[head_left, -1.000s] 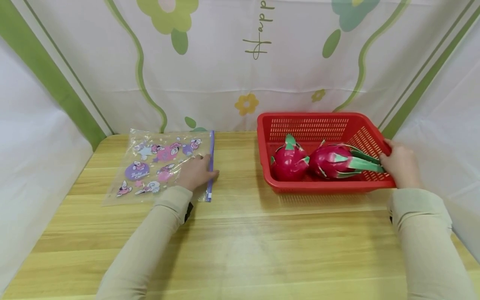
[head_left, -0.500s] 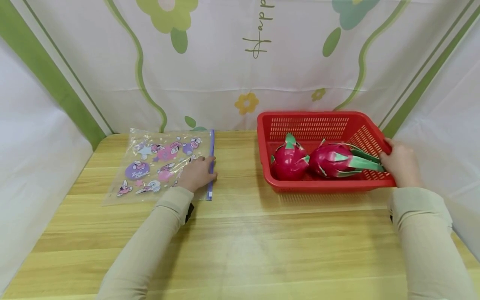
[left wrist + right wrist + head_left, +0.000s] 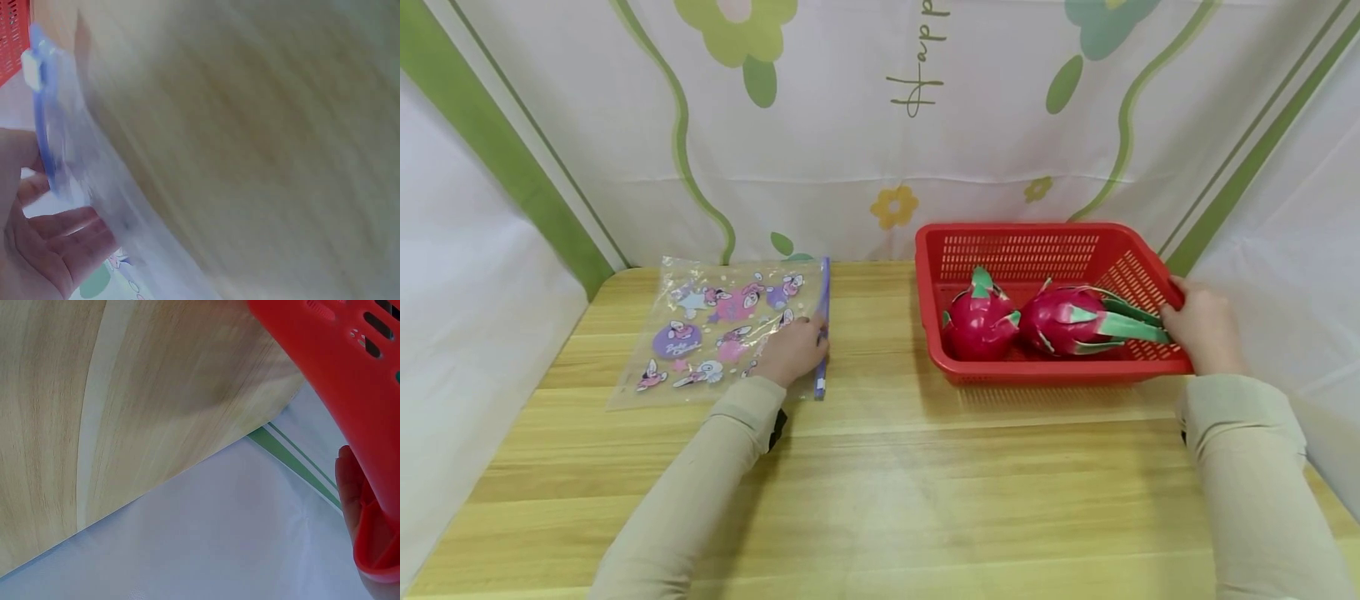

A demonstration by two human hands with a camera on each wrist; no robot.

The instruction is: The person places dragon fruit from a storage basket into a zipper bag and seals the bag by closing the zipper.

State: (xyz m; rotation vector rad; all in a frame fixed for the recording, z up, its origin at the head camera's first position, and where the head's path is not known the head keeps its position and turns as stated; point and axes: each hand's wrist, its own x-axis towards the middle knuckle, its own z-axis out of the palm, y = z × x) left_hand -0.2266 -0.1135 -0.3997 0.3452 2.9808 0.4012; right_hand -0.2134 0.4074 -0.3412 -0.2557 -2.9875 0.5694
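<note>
A clear zip bag (image 3: 730, 308) printed with pink and purple cartoon figures lies flat at the left of the table. My left hand (image 3: 793, 346) pinches its purple zip edge between thumb and fingers; in the left wrist view that edge, with a white slider (image 3: 31, 70), is bent up a little. On the right stands a red plastic basket (image 3: 1045, 371) with slotted walls. Two dragon fruits lie inside: a rounder one (image 3: 981, 329) at the left and one with long green leaves (image 3: 1063, 321) beside it. My right hand (image 3: 1206, 325) grips the basket's right rim.
The wooden table (image 3: 880, 483) runs up to a white curtain (image 3: 835, 125) with flowers at the back. More white cloth hangs at both sides. Bare wood lies between bag and basket.
My left thumb and fingers have drawn together on the bag's zip edge, from spread to pinching. The right hand, basket and fruits have stayed in place.
</note>
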